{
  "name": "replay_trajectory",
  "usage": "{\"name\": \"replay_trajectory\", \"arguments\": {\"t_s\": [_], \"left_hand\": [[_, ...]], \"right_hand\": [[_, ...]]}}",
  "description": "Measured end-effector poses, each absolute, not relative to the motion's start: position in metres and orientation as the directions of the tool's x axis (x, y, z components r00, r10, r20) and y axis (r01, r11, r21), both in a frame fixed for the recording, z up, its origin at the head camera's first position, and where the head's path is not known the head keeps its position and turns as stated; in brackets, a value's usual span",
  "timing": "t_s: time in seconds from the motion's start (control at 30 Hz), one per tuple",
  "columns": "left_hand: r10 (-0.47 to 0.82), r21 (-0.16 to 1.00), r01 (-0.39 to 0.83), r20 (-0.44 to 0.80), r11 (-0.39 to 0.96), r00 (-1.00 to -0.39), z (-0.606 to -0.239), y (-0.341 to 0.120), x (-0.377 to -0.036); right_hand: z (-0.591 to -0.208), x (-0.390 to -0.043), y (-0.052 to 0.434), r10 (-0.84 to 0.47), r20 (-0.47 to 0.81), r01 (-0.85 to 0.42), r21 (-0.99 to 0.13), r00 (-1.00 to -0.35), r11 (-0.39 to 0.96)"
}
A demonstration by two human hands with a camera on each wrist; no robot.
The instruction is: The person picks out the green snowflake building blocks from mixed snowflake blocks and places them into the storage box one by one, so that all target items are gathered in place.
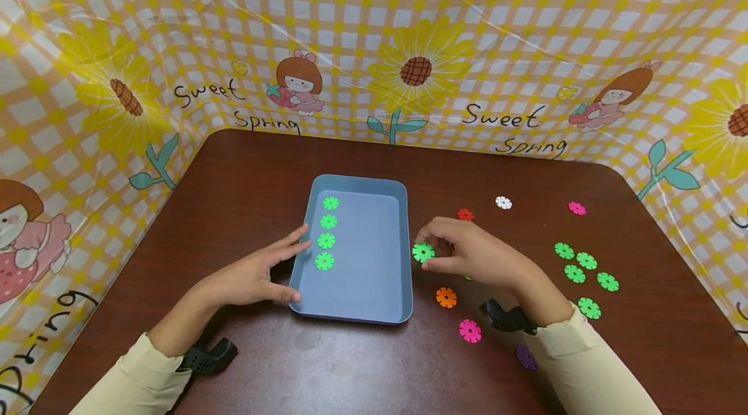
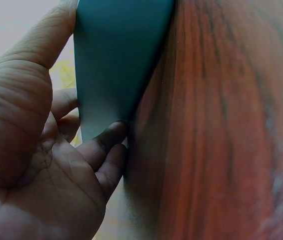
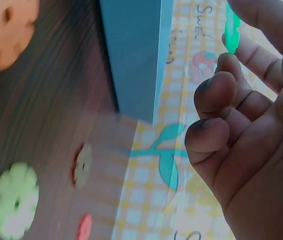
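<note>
Right hand [image 1: 467,256], mid-frame, pinching a green disc [image 1: 423,252] beside the blue tray [image 1: 356,311]. Left hand [image 1: 257,275], fingers straight, resting against the tray's left wall.

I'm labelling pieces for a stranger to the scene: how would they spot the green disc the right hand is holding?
Find the blue tray in the middle of the brown table. Just off its right wall the right hand pinches a green flower disc. It is the only green disc in fingers: four lie in a column inside the tray, five lie loose at far right.
</note>
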State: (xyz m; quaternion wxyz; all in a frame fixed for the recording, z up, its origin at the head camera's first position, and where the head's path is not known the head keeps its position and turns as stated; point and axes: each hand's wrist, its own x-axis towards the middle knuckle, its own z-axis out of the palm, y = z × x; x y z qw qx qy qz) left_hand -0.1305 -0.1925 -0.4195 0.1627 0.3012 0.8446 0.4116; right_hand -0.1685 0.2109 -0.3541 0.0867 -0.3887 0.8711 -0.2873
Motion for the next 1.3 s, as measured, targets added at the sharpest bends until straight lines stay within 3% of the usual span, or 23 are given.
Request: {"name": "replay_trajectory", "arguments": {"t_s": [0.6,1.3], "left_hand": [[0.634,0.793,0.372,-0.024,0.483,-0.773,-0.419,-0.193,-0.131],[0.63,0.796,0.364,-0.028,0.484,-0.776,-0.419,-0.192,-0.132]], "right_hand": [[-0.365,-0.17,0.144,-0.81,0.061,-0.681,-0.58,-0.583,0.447],[-0.385,-0.158,0.094,-0.85,0.035,-0.683,-0.612,-0.526,0.398]]}}
